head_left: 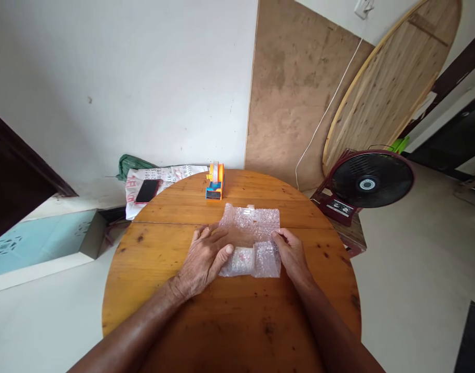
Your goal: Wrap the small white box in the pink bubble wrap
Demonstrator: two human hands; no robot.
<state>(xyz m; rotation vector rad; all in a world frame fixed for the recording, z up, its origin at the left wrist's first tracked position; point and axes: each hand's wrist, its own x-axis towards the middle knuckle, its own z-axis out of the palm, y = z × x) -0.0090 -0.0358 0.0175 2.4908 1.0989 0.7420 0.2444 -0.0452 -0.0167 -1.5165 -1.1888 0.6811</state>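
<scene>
A sheet of clear bubble wrap (247,220) lies spread on the round wooden table (229,316), its near part folded over. Under the near fold on the left is a small pale, flat, block-like item (243,260); the plastic blurs what it is. My left hand (206,256) rests flat on the left side of the wrap, fingers stretched out and thumb beside the pale item. At the right edge, my right hand (292,254) pinches the wrap between thumb and forefinger.
An orange and blue tape dispenser (215,181) stands at the table's far edge. To the far left, a phone (147,191) lies on a white printed sack (173,175). A dark red fan (367,181) stands at the right, and a round wooden board (393,77) leans behind it.
</scene>
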